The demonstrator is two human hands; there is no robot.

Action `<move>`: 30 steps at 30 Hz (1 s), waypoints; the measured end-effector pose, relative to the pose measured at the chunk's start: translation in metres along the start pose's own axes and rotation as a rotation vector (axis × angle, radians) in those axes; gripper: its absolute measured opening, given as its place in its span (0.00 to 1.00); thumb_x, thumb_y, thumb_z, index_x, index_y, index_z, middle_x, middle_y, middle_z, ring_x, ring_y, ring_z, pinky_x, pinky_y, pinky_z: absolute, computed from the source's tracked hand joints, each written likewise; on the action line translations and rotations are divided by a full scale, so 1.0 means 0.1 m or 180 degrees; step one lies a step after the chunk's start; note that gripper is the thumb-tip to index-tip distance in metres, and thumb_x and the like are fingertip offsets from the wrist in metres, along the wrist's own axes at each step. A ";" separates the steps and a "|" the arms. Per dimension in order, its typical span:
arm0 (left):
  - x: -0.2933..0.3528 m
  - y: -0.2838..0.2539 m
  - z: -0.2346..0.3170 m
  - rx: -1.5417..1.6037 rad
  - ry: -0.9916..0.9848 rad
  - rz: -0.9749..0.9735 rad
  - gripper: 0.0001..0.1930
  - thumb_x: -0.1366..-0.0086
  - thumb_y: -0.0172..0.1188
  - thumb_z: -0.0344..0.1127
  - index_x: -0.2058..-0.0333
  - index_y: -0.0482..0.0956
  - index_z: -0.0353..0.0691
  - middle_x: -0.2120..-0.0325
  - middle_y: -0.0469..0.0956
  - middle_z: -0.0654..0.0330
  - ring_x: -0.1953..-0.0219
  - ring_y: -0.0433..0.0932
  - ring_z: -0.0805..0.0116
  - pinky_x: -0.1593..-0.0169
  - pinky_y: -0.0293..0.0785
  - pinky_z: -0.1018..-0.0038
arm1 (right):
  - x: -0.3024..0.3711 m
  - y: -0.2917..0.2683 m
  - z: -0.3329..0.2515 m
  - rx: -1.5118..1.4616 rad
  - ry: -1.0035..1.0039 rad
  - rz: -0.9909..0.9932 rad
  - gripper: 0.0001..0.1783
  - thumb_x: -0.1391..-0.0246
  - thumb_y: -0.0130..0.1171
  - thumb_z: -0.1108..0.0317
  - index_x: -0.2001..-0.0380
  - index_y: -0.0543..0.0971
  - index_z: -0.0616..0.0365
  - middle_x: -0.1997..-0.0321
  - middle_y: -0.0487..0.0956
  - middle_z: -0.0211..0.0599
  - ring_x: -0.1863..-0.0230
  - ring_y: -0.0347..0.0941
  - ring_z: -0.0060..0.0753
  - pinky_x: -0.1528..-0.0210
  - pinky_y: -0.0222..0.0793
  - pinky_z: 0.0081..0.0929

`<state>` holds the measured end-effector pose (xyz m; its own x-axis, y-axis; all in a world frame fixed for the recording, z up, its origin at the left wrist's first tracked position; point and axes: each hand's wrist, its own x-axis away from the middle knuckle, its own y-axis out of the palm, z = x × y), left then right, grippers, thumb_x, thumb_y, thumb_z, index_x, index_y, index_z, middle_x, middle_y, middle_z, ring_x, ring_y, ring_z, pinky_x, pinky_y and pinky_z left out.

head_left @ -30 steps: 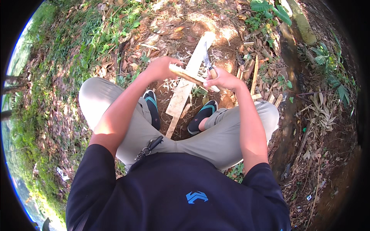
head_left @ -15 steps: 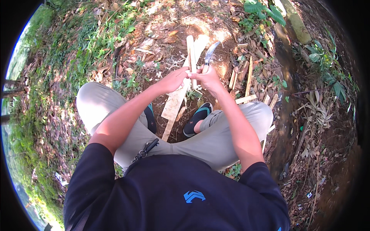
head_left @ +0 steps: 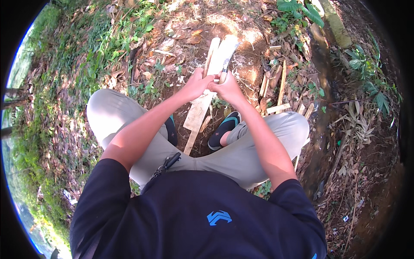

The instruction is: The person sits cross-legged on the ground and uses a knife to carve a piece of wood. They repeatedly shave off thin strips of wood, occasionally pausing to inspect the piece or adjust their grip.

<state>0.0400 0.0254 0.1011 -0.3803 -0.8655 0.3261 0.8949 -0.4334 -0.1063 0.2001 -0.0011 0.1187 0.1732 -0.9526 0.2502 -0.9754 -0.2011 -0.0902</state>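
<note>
My left hand [head_left: 197, 86] is closed around the lower part of a pale wooden stick [head_left: 211, 54], whose far end leans slightly right. Right beside it, my right hand [head_left: 228, 90] grips the handle of a curved knife [head_left: 225, 68]. The blade points away from me and lies over the bright board in this view. The two hands meet at the thumbs. Below them, a long flat wooden board [head_left: 197, 113] runs from between my feet toward the far side. Whether the stick touches the board cannot be made out.
Several split wood pieces [head_left: 282, 82] lie on the ground to the right. A dark shoe [head_left: 224, 131] stands near the board, between my bent knees. Green plants [head_left: 123, 43] and dry leaves spread at left; a mossy log [head_left: 336, 28] lies far right.
The stick has gone from nearly upright in view to a rightward lean, lower left of before. The knife has shifted left, its blade now in front of the board. Both hands keep their grip.
</note>
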 end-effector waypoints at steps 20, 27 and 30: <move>0.39 -0.12 -1.08 -0.2622 -0.2282 -0.1901 0.26 0.33 0.49 0.48 0.73 0.75 0.25 0.84 0.77 0.52 0.89 0.73 0.60 0.84 0.72 0.65 | 0.76 0.42 0.58 0.3141 0.1901 -0.1259 0.17 0.54 0.56 0.76 0.58 0.82 0.64 0.51 0.80 0.51 0.50 0.78 0.49 0.51 0.74 0.38; 0.53 -0.01 -1.07 -0.2849 -0.1882 -0.1717 0.28 0.34 0.53 0.49 0.78 0.75 0.22 0.85 0.76 0.45 0.82 0.78 0.49 0.77 0.75 0.59 | 0.97 0.75 0.34 0.2947 0.2038 -0.1050 0.15 0.51 0.57 0.71 0.59 0.81 0.63 0.54 0.82 0.47 0.53 0.80 0.45 0.54 0.76 0.36; 0.56 0.14 -1.18 -0.2942 -0.1850 -0.1770 0.27 0.36 0.59 0.47 0.71 0.75 0.17 0.81 0.77 0.42 0.79 0.80 0.47 0.75 0.76 0.59 | 1.04 0.83 0.38 0.2815 0.2115 -0.0849 0.16 0.49 0.56 0.68 0.56 0.79 0.63 0.55 0.82 0.47 0.53 0.80 0.44 0.55 0.76 0.35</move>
<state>0.0040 -0.0586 0.0072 -0.2855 -0.3672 0.8852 0.0516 -0.9282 -0.3684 0.1422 -0.1258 0.1007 -0.0027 -0.5986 0.8010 -0.4346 -0.7207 -0.5400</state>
